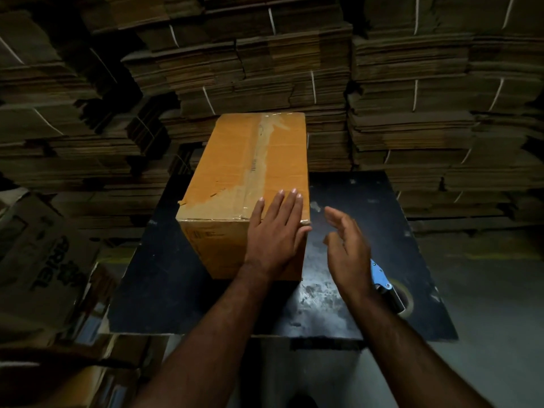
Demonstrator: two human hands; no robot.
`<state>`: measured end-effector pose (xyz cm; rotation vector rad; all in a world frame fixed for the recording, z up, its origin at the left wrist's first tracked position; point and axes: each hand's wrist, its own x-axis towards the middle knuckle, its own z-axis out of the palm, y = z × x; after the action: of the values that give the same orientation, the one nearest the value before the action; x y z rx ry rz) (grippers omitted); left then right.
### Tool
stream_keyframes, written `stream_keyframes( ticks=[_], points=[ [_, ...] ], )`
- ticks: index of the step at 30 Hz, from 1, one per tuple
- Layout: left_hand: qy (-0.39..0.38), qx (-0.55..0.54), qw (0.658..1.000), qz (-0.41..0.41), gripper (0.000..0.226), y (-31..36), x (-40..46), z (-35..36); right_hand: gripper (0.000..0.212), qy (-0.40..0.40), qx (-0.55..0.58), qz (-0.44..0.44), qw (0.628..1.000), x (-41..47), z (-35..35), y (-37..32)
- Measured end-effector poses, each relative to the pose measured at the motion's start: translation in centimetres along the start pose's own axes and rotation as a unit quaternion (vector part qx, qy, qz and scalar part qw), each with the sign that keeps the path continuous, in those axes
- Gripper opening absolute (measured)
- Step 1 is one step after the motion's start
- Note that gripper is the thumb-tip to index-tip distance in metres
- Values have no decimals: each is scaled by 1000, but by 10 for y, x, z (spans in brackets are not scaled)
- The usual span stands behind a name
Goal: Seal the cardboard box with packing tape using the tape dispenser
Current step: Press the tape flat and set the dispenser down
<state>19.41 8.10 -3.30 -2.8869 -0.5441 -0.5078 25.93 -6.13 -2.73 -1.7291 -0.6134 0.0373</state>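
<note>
A closed brown cardboard box (235,169) stands on a dark table (368,201), with clear tape running along its top seam and over its near edge. My left hand (273,231) lies flat on the box's near right corner, fingers spread over the top and front face. My right hand (347,251) hovers just right of the box above the table, fingers apart and empty. The tape dispenser (388,287), blue with a tape roll, rests on the table behind my right wrist, partly hidden by it.
Tall stacks of flattened cardboard (412,98) tied with white string fill the background. A printed carton (41,260) and other boxes crowd the left side below the table. Grey floor (485,290) shows at the right.
</note>
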Motion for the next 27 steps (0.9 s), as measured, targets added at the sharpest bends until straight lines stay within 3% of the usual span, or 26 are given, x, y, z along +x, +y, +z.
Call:
stream_keyframes(
  ticks=[5, 10, 17, 18, 21, 27],
  points=[
    [0, 5, 999, 47, 75, -11, -5, 4, 44, 8, -34, 44, 998, -20, 13, -14],
    [22, -5, 999, 45, 74, -14, -27, 10, 53, -82, 46, 199, 975, -22, 41, -30],
    [21, -61, 997, 36, 73, -11, -27, 5, 108, -89, 89, 322, 938, 19, 52, -28],
    [26, -76, 996, 32, 70, -10, -26, 2, 106, -94, 104, 338, 930, 22, 48, -31],
    [61, -115, 991, -17, 54, 2, -15, -7, 68, -97, 174, 340, 919, 18, 27, -39],
    [95, -64, 990, -81, 38, 24, 11, 5, 72, -59, 201, 277, 938, 18, 5, -32]
  ],
)
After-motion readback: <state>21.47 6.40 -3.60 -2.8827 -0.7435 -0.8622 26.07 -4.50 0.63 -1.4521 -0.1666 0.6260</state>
